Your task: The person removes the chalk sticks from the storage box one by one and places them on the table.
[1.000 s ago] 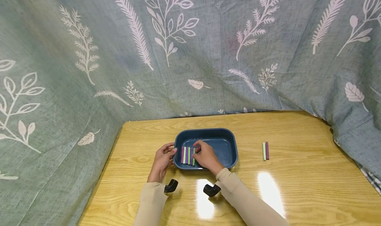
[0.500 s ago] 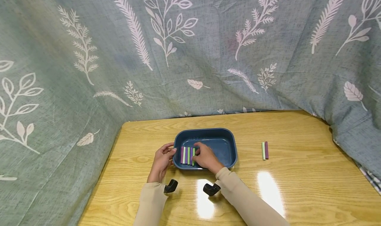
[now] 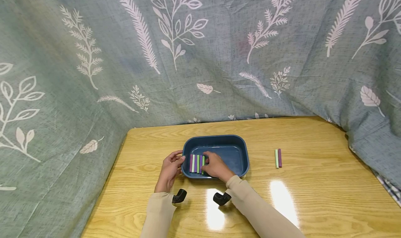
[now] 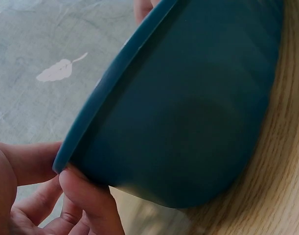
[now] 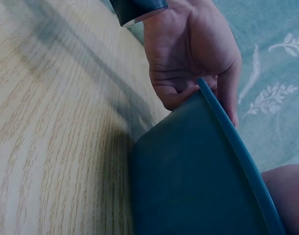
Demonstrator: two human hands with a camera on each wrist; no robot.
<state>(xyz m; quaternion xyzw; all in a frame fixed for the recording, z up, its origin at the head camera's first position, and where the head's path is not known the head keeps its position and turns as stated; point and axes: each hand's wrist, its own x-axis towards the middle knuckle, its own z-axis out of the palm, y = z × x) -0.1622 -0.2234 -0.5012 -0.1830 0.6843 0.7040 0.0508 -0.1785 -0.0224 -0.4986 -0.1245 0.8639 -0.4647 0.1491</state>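
Note:
A dark blue plastic basin (image 3: 219, 139) stands on the table. In its left half lies a side-by-side row of several chalk-like sticks, among them a purple one (image 3: 190, 163) at the left end and a white one (image 3: 193, 163). At the basin's left end my left hand (image 3: 170, 168) grips the rim, pinched between thumb and fingers in the left wrist view. Reaching inside, my right hand (image 3: 216, 166) holds the green chalk-like stick (image 3: 203, 160) at the row's right end, thumb near its front, finger near its back. In the right wrist view the basin wall hides most of the right hand.
Two more sticks, a pale green one (image 3: 276, 159) and a purple one (image 3: 280, 158), lie side by side on the wooden table (image 3: 313, 161), right of the basin. A patterned grey-green cloth (image 3: 225, 102) hangs behind the table and along its sides.
Almost nothing moves: both hands keep their places at the basin, and the row of sticks stays as it was. The head view shifts slightly.

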